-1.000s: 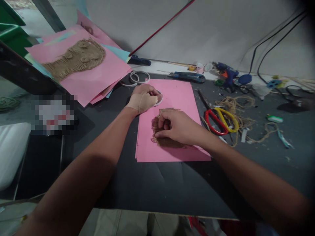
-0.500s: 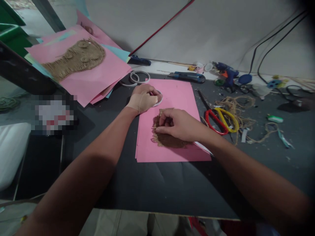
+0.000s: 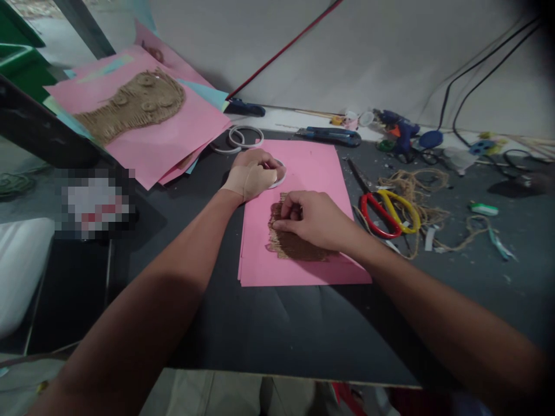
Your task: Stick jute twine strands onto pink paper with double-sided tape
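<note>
Pink paper sheets [image 3: 303, 274] lie stacked on the dark table, bearing a flat brown piece of twine rows [image 3: 295, 245]. Over this piece is my right hand [image 3: 312, 216], thumb and fingers pinched at its left part; whatever is between the fingertips is hidden. My left hand [image 3: 255, 173], with a beige wrap at the wrist and thumb, rests on the sheets' upper left. Its curled fingers are on a white ring [image 3: 277, 184], which they partly cover.
Right of the sheets are red-and-yellow-handled scissors [image 3: 384, 216] and loose twine [image 3: 416, 188]. Behind lie a blue utility knife [image 3: 332, 136], a glue gun [image 3: 403, 130] and two white rings [image 3: 245, 137]. At back left, pink sheets [image 3: 195, 118] carry a brown twine shape [image 3: 143, 98].
My right hand has shifted very slightly left over the twine piece, still pinched. My left hand stays in place on the white ring.
</note>
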{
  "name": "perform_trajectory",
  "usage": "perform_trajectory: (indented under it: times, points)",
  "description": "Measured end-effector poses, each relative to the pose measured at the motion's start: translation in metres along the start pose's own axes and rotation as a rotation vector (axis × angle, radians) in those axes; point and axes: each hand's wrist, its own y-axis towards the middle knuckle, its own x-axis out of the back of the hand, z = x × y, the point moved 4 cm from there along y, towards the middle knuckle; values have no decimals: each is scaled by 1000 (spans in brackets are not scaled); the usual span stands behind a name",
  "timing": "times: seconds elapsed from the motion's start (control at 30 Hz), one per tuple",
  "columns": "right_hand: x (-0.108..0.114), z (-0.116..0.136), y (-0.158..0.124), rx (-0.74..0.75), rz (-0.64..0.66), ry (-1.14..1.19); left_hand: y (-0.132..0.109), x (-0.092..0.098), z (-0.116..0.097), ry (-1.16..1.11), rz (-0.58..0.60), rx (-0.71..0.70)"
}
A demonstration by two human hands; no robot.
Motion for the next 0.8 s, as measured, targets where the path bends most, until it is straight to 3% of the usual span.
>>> perform_trajectory:
  times: [0.33,0.5,0.6,0.67,0.8]
  points:
    - [-2,-1,1,-4,-67,-72,-1,0,2,27,-73,-14]
    - [27,21,-10,90,-109,-129,-1,1,0,17,-58,-21]
    - [43,34,-23,119,-116,-337,-1,2,-1,23,-54,-26]
    - [36,36,-33,162,-50,-456,-2,2,0,19,-55,-27]
    - [-7,27,-50,214,168,-591,-2,2,-1,11,-62,-46]
